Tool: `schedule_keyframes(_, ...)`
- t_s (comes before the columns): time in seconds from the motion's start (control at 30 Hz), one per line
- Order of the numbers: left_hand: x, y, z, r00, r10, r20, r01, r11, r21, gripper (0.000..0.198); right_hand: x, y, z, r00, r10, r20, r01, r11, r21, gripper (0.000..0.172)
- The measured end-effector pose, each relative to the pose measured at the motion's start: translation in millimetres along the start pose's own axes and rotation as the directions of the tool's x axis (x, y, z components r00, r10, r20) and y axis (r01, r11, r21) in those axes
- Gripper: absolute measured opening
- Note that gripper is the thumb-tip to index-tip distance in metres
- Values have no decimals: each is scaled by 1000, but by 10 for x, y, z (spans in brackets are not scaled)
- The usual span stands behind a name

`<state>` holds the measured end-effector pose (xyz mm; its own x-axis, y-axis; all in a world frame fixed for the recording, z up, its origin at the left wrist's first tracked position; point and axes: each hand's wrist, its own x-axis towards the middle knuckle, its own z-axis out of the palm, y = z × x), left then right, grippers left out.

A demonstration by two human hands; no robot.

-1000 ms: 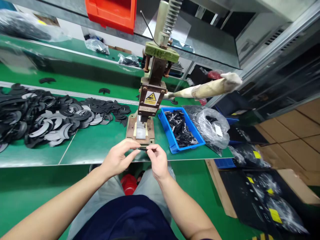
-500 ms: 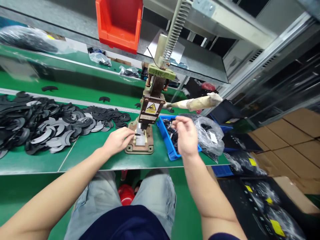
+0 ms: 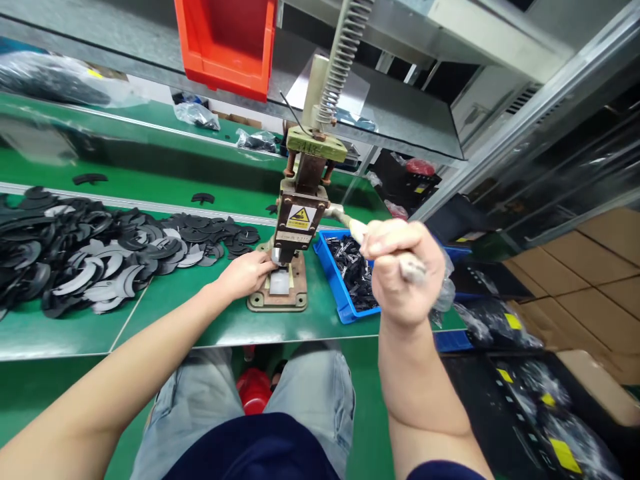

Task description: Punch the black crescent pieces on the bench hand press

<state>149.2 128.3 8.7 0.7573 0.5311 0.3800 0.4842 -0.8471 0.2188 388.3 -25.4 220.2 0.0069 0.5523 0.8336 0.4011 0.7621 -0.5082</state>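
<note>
My right hand [image 3: 407,267] is wrapped around the wrapped lever [image 3: 358,230] of a hand press. The lever is pulled down toward me. At the press's base [image 3: 277,303], my left hand [image 3: 250,273] pinches with thumb and fingers beside the lowered ram [image 3: 287,255]. The small black part seen in these fingers earlier is mostly hidden by them and the ram. A pale plate [image 3: 279,283] lies on the base below the ram. The press [image 3: 303,207] carries a yellow warning label. To its right, a blue tray [image 3: 345,310] holds many small black parts [image 3: 350,267].
A heap of curved black pieces [image 3: 100,250] covers the bench at left. A few similar pieces [image 3: 203,198] lie behind the rail. An orange bin [image 3: 227,80] hangs above, near the press's spring [image 3: 345,60]. Cartons [image 3: 575,280] and bagged goods [image 3: 500,320] stand at right.
My right hand has moved from above the blue tray onto the lever and pulled it toward me. The ram has come down. My left hand stays at the base, fingertips slightly farther in.
</note>
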Motion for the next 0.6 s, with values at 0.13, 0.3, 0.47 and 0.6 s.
schedule_keyframes(0.13,14,22,-29,1000,0,3,0,1000,-10,34,-489,101,15,998,-56,42,61,992,-113,14)
schedule_keyframes(0.3,4,9,-57,1000,8,25,-8,1000,-18,34,-1059,353,162,995,-90,-36,82,979,-188,12)
schedule_keyframes(0.47,-202,-466,-192,974,-218,-56,221,974,54,39,-1209,470,240,988,-129,-79,115,979,-167,13)
schedule_keyframes(0.6,-461,-818,-257,931,-359,-64,365,911,190,39,-1202,501,293,976,-159,-149,132,975,-177,12)
